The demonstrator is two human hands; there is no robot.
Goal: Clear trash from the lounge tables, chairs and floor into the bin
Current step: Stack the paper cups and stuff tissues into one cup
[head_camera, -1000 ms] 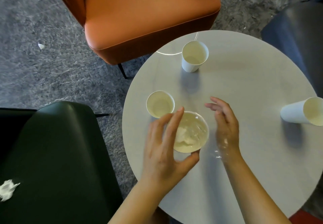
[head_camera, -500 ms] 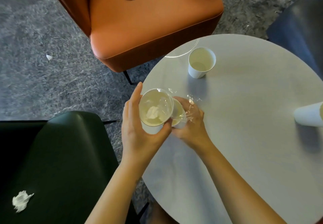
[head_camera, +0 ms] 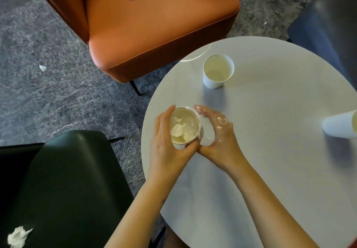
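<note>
Over the table [head_camera: 270, 160], tissue-filled paper cup [head_camera: 190, 124] in curled grip — left hand [head_camera: 164, 147], right hand [head_camera: 220, 137]

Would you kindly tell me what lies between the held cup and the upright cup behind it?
Only bare table in the head view, between held cup and upright cup.

Orange armchair [head_camera: 164, 25] is seen upper centre; dark green chair [head_camera: 67, 180] lower left; grey mottled carpet [head_camera: 48, 102] is spread between.
</note>
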